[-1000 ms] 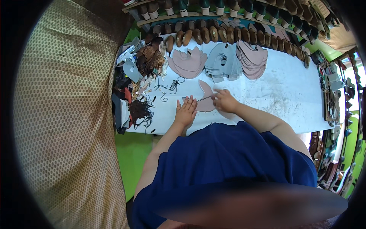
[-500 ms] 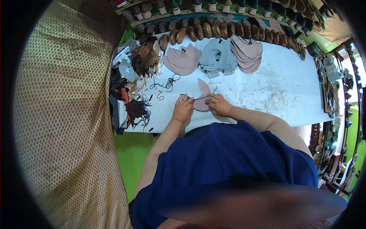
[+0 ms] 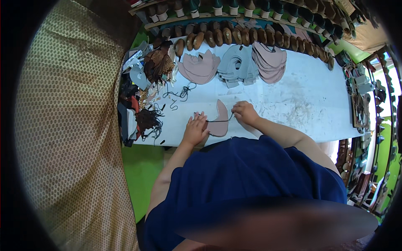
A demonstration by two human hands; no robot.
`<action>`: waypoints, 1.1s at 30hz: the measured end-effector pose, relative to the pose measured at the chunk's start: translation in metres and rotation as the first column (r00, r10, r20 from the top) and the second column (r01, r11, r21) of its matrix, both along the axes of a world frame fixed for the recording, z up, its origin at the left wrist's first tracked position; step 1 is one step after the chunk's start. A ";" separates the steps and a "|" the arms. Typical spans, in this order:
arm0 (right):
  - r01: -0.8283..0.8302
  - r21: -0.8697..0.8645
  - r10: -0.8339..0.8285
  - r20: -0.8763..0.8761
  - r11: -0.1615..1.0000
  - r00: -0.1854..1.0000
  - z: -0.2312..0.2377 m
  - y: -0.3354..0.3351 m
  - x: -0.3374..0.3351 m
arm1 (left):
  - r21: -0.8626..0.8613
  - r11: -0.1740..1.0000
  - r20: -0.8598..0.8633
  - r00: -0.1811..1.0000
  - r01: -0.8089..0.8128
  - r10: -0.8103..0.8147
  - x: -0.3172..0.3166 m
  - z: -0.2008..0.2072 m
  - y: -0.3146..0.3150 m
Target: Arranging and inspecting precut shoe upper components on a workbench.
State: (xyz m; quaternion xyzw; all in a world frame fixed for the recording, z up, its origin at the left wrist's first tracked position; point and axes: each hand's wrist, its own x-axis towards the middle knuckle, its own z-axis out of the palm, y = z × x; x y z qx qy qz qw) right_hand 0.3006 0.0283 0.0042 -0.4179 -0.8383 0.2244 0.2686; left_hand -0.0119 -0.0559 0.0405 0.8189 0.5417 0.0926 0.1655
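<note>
A pink curved shoe-upper piece (image 3: pixel 222 125) lies on the white tabletop in front of me. A thin dark braided cord (image 3: pixel 217 121) runs across it from one hand to the other, sagging slightly and rising at its right end. My left hand (image 3: pixel 196 129) rests by the piece's left edge, its fingers closed on the cord's left part. My right hand (image 3: pixel 246 113) is just right of the piece, thumb and fingers pinching the cord's other end.
Stacks of pink pieces (image 3: pixel 198 69) and grey pieces (image 3: pixel 237 67) lie beyond my hands. Brown shoe lasts (image 3: pixel 228 35) line the far edge. Loose dark cords (image 3: pixel 183 92), a dark tangled bundle (image 3: pixel 148 121) and material scraps (image 3: pixel 138 77) crowd the left side. A patterned curtain (image 3: pixel 75 125) hangs at left.
The pink piece has slid nearer to me and sits straighter. My left hand has come nearer and slightly left; my right hand has shifted slightly right. The cord now sags between them.
</note>
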 end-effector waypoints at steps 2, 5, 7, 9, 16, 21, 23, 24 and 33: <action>-0.025 0.026 0.024 0.035 0.999 0.999 0.000 0.001 0.001 | 0.027 1.000 -0.008 1.000 0.005 -0.005 0.013 -0.006 -0.002; -0.038 -0.018 0.040 0.112 0.999 0.993 0.004 -0.001 -0.001 | -0.033 0.995 -0.078 0.992 0.092 -0.094 0.024 -0.017 -0.005; -0.001 -0.029 0.006 0.144 1.000 0.990 0.005 -0.002 -0.004 | -0.131 0.988 -0.159 0.982 0.079 -0.099 0.030 -0.019 -0.008; 0.012 -0.059 -0.003 0.141 0.998 0.990 0.001 0.001 -0.004 | -0.151 0.987 -0.175 0.981 0.062 -0.088 0.033 -0.019 -0.009; 0.044 -0.196 0.015 0.291 0.980 0.957 0.009 0.024 -0.012 | -0.155 0.988 -0.211 0.977 0.010 -0.043 0.037 -0.021 -0.012; 0.067 -0.190 0.004 0.353 0.980 0.936 0.011 0.043 -0.026 | -0.126 0.992 -0.204 0.978 0.006 -0.032 0.038 -0.025 -0.013; 0.066 -0.188 0.011 0.385 0.980 0.923 0.013 0.047 -0.031 | -0.109 0.994 -0.206 0.978 0.003 -0.025 0.039 -0.027 -0.014; 0.056 -0.196 0.036 0.438 0.979 0.898 0.015 0.048 -0.033 | -0.110 0.994 -0.216 0.976 0.000 -0.024 0.039 -0.026 -0.014; 0.028 -0.166 0.037 0.377 0.986 0.925 0.006 0.038 -0.021 | -0.103 0.994 -0.290 0.956 0.019 -0.048 0.038 -0.025 -0.012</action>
